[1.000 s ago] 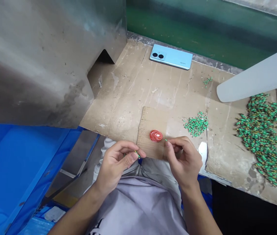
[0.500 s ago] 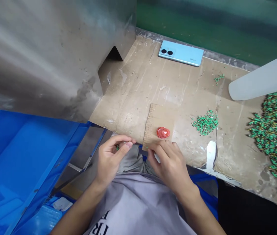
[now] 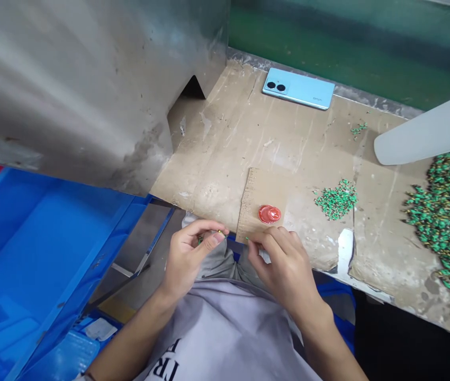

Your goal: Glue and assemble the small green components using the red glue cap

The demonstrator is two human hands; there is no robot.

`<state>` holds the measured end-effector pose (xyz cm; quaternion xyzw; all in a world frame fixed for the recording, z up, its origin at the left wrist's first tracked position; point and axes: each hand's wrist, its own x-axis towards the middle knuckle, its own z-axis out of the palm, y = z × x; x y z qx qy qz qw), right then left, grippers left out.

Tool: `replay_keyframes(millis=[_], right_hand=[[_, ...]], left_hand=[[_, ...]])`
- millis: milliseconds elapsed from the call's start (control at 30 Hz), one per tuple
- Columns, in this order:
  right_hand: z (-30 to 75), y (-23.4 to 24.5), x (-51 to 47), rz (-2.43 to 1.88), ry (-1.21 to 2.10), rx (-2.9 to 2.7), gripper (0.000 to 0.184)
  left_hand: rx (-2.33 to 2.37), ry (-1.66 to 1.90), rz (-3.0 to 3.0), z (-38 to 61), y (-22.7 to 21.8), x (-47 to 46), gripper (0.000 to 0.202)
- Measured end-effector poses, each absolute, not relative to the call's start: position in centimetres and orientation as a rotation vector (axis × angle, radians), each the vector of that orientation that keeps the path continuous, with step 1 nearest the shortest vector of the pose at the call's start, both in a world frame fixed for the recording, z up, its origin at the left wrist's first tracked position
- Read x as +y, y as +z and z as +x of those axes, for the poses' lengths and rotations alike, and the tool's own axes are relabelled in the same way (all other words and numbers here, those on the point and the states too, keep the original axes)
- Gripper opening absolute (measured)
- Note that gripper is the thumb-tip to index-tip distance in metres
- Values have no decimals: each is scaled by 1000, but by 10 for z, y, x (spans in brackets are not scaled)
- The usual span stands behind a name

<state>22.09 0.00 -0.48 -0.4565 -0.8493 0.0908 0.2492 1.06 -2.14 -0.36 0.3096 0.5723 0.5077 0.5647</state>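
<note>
My left hand (image 3: pixel 191 254) is closed in front of the table edge, thumb and forefinger pinching a tiny green and yellow piece (image 3: pixel 221 233); more green shows inside the curled fingers. To its right, my right hand (image 3: pixel 280 256) is also closed, with a small green piece (image 3: pixel 247 239) at the tips of thumb and forefinger. The two hands are apart. Just beyond the right hand, a red, glossy, round object (image 3: pixel 269 214) sits on a cardboard piece (image 3: pixel 262 182). A small pile of green pieces (image 3: pixel 336 200) lies farther right.
A large heap of green pieces (image 3: pixel 447 222) covers the right of the cardboard-topped table (image 3: pixel 217 153), beside a pale tube (image 3: pixel 427 129). A light-blue phone (image 3: pixel 298 89) lies at the back. Metal housing (image 3: pixel 90 90) and a blue bin (image 3: pixel 42 227) stand left.
The whole view has shifted slightly, so things appear a little farther right. The yellow tip of the left hand's piece now shows, and the right hand's green piece is plainer.
</note>
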Motion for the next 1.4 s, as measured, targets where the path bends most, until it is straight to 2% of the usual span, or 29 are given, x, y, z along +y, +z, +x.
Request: replay_keyframes(millis=[133,400,533,633,833,967,1067,1233,1400], right_hand=[[221,0,-2,-1214,360,-2207,17],[224,12,-14,-1217,861,-1596,15],[214,13,-20,-1172,1124,-1352,7],[204,15,-23,-1052,1265,-1157,10],[201,15,-25,-1027,1222,-1066,11],[208,15,-22,-964,1311,-1106,13],[213,15,-19,-932,1312,-1139,13],[220,11,-19,-1017,1082,-1295,11],[223,6,-22,-1048,1042,-1412,17]], left_hand=[[1276,1203,656,16,2,-19,25],[1054,1093,430,28,9,-17,37],[1046,1106,488,33,9,-21,29],[1073,1156,577,36,7,-24,19],[1312,1050,876,37,10,-24,16],[1287,1011,965,36,12,-20,19],[1173,999,888,35,9,-19,26],[1043,930,540,38,4,-23,38],[1026,954,581,40,10,-23,29]])
